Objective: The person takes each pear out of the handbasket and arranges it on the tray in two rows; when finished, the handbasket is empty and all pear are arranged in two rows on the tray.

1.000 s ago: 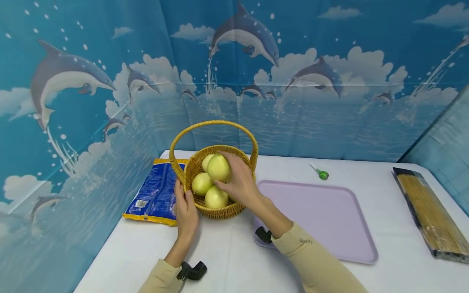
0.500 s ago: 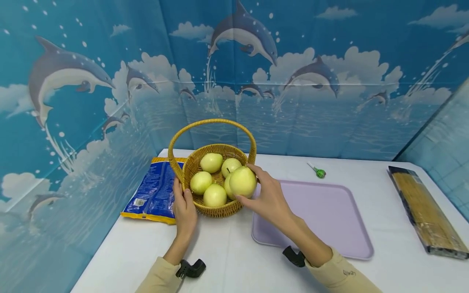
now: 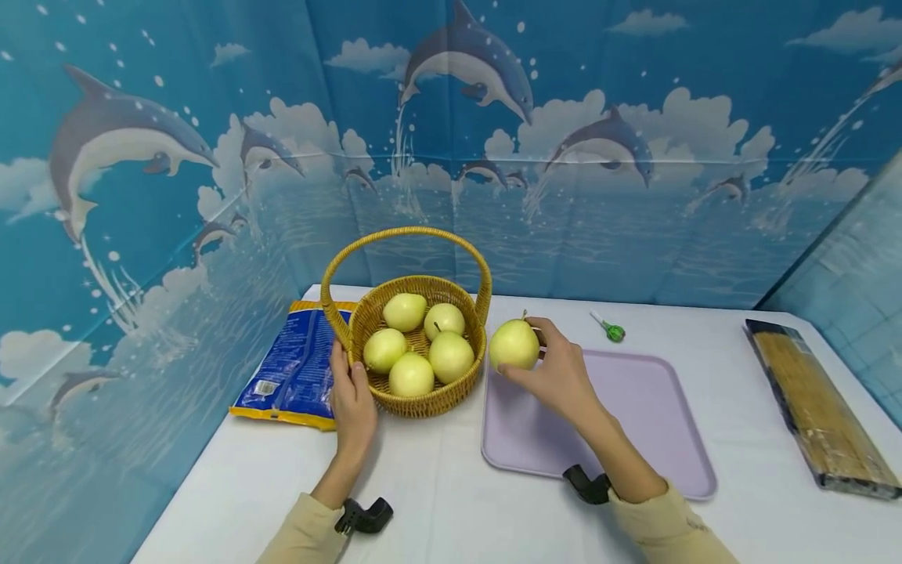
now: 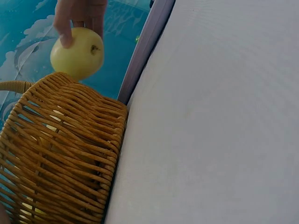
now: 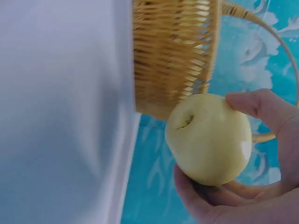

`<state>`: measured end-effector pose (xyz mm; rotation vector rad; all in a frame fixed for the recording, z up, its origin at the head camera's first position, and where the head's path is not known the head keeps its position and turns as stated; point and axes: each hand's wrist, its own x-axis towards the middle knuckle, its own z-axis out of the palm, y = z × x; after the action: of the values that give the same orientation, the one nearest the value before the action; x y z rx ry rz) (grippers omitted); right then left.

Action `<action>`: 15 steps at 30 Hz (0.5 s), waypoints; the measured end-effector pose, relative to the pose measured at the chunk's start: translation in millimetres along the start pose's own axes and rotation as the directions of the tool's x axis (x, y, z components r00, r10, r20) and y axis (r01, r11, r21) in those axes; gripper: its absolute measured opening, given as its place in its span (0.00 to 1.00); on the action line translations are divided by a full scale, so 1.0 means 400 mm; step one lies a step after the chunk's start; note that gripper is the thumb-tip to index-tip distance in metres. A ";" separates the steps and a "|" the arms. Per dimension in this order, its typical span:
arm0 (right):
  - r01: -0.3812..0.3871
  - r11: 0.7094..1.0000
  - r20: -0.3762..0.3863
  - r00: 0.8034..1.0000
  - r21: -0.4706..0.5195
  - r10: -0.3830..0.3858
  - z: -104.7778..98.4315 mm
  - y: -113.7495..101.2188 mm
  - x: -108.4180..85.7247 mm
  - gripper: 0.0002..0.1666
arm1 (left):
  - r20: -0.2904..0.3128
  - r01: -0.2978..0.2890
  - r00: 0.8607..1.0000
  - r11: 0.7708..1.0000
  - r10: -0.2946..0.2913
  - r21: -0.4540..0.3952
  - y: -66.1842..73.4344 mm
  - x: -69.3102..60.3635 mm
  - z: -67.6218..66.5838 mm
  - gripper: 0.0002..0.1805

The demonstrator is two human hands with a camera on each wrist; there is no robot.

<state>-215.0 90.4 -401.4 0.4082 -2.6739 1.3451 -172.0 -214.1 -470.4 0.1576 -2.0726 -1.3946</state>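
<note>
In the head view, a yellow-green pear (image 3: 514, 345) is held between the thumb and fingers of my right hand (image 3: 560, 380). It hangs just right of the woven basket (image 3: 423, 403), above the left part of the lilac tray (image 3: 634, 407). The right wrist view shows the same pear (image 5: 210, 140) close up, thumb on one side and fingers on the other. Several more pears (image 3: 412, 375) lie in the basket. My left hand (image 3: 355, 411) rests against the basket's left outer side with extended fingers; some fingertips are hidden.
A blue and yellow packet (image 3: 296, 364) lies left of the basket, partly behind it. The basket's tall handle (image 3: 409, 232) arches over it. Behind the tray lies a green lollipop (image 3: 615, 333). A long pack of brown sticks (image 3: 817, 407) lies at the right edge.
My right hand has lifted a pear out of the basket and carried it right, past the rim, over the tray's left part. My left hand has stayed at the basket's side.
</note>
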 end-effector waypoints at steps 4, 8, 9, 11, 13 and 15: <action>-0.068 0.997 0.042 0.997 -0.042 0.069 0.010 0.031 0.011 0.49 | 0.004 0.007 1.000 1.000 -0.007 -0.004 -0.002 0.001 -0.001 0.31; -0.098 0.994 0.092 0.990 -0.054 0.102 0.025 0.054 0.015 0.49 | 0.007 0.016 1.000 1.000 -0.016 -0.013 -0.003 0.000 0.001 0.31; -0.103 0.993 0.100 0.989 -0.049 0.108 0.027 0.058 0.015 0.49 | 0.006 0.017 1.000 1.000 -0.017 -0.017 -0.002 -0.001 0.002 0.31; -0.109 0.994 0.109 0.988 -0.032 0.112 0.029 0.062 0.017 0.48 | 0.003 0.017 1.000 1.000 -0.017 -0.021 -0.002 0.000 0.001 0.31; -0.105 0.994 0.107 0.989 -0.018 0.106 0.030 0.064 0.019 0.45 | 0.001 0.015 1.000 1.000 -0.015 -0.024 -0.002 0.001 0.001 0.32; -0.096 0.995 0.099 0.990 -0.018 0.097 0.030 0.065 0.021 0.43 | -0.001 0.015 1.000 1.000 -0.015 -0.023 0.000 0.003 0.001 0.32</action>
<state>-230.4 94.2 -426.7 0.3576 -2.8164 1.3659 -173.2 -214.3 -470.1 0.1642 -2.0576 -1.4268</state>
